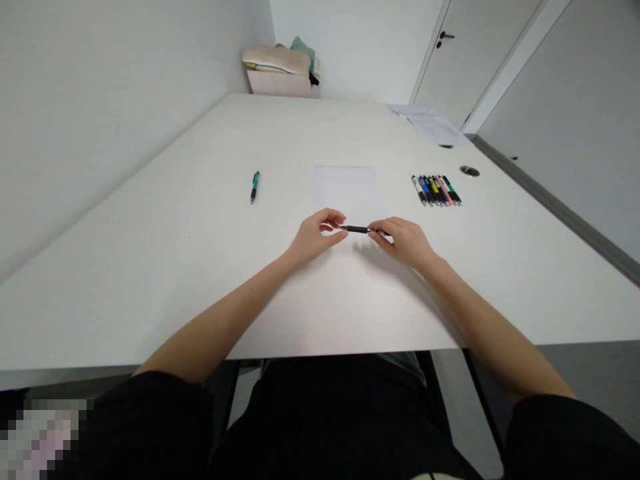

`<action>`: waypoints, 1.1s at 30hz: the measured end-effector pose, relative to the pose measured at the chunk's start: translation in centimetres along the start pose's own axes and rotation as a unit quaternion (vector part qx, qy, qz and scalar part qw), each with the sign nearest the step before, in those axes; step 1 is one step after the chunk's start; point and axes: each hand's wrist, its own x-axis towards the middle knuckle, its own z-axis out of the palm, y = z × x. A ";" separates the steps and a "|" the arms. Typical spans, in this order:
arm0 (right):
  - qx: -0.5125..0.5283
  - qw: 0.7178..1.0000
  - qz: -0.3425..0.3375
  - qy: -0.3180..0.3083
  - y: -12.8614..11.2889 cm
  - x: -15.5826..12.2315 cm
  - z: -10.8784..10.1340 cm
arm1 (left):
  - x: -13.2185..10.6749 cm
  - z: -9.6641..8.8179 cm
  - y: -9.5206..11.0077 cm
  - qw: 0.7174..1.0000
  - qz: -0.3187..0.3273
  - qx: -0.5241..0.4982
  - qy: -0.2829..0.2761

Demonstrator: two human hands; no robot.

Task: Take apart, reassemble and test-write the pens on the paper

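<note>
A black pen (357, 229) is held level just above the white table (200, 267), one end in each hand. My left hand (316, 237) pinches its left end with thumb and fingers. My right hand (406, 241) grips its right end, fingers curled round it. A white sheet of paper (347, 187) lies flat on the table right behind the hands.
A green pen (255, 186) lies alone at the left. Several coloured pens (436, 190) lie in a row at the right. Loose papers (430, 123) and a round cable hole (469, 171) are at the far right. A box with folded cloth (283, 70) stands past the table's far end.
</note>
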 end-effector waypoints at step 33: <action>0.021 1.000 -0.012 0.008 0.3 0.0 0.1 | 0.1 0.0 -0.2 0.993 -0.111 0.026 -0.025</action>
